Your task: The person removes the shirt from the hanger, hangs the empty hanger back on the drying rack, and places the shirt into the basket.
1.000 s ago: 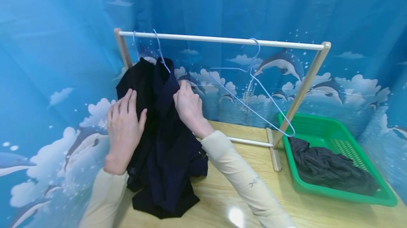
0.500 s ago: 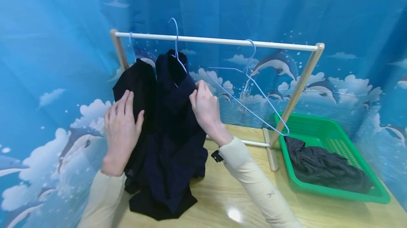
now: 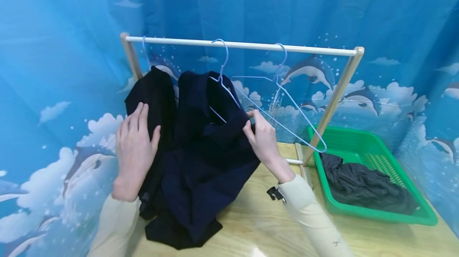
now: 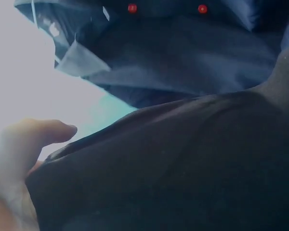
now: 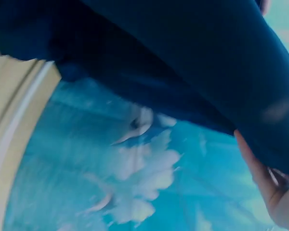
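A dark navy shirt (image 3: 215, 157) hangs on a thin blue wire hanger (image 3: 225, 59), whose hook is at the white rail. My right hand (image 3: 263, 135) pinches the shirt's right shoulder, where the hanger's end lies hidden under the cloth. To the left, a black garment (image 3: 154, 93) hangs from another hanger (image 3: 145, 50). My left hand (image 3: 134, 145) rests on its side with fingers nearly straight. Red buttons (image 4: 132, 8) show on the navy cloth in the left wrist view. In the right wrist view, fingers (image 5: 255, 166) touch the shirt's edge.
A bare wire hanger (image 3: 301, 109) hangs right of the shirt on the rack's white rail (image 3: 315, 50). A green basket (image 3: 380, 215) holding a crumpled dark grey cloth (image 3: 365, 187) stands at the right of the wooden table (image 3: 265, 213). A blue dolphin curtain (image 3: 251, 2) is behind.
My right hand has moved right with the navy shirt and its hanger, spreading the shirt away from the black garment. The hook rose above the rail, then came down farther right. My left hand stayed.
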Demonstrator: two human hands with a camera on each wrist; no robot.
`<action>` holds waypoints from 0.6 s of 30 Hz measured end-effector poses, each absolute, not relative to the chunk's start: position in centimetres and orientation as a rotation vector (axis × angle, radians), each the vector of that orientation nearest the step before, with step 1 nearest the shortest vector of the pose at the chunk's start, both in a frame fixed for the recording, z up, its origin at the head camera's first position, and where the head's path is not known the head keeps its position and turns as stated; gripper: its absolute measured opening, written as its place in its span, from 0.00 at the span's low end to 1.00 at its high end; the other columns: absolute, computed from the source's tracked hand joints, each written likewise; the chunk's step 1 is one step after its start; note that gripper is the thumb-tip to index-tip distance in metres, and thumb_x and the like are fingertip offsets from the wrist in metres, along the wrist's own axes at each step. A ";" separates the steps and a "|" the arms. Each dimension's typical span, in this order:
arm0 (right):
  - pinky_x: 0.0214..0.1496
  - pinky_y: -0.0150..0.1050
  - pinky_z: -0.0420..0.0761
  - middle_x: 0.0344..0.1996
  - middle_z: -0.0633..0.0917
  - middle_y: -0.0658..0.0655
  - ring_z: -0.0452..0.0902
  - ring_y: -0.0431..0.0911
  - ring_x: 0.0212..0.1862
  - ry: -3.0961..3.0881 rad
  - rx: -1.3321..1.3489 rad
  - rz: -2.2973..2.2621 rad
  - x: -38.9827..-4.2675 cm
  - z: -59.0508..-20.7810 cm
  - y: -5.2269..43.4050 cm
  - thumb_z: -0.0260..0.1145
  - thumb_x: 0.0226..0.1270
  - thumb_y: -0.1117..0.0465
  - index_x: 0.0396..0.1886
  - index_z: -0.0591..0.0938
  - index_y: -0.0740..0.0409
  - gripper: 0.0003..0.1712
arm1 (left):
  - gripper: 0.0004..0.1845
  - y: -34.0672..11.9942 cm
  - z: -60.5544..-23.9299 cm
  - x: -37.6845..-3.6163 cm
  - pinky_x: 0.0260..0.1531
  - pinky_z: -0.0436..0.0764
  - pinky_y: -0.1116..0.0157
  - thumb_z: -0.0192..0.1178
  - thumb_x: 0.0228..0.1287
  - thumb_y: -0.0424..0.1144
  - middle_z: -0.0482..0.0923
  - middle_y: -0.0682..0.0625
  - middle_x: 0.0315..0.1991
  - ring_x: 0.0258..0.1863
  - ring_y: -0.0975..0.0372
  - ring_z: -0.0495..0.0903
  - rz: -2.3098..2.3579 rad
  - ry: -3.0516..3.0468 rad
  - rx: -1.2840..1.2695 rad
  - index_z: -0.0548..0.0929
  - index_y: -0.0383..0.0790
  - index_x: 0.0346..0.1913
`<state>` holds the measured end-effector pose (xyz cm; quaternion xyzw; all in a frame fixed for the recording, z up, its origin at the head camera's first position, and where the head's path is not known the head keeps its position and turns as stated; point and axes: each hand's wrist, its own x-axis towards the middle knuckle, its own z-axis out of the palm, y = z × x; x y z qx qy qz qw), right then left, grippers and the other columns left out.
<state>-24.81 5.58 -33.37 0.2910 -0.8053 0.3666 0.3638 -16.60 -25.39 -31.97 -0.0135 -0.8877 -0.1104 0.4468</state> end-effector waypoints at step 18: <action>0.31 0.39 0.81 0.40 0.87 0.62 0.82 0.47 0.32 -2.093 0.813 0.916 -23.8 -40.2 14.6 0.58 0.68 0.74 0.44 0.80 0.64 0.09 | 0.32 -23.7 -31.0 -16.2 0.71 0.62 0.43 0.65 0.69 0.36 0.69 0.38 0.71 0.71 0.42 0.65 -0.263 -2.094 -0.157 0.69 0.35 0.73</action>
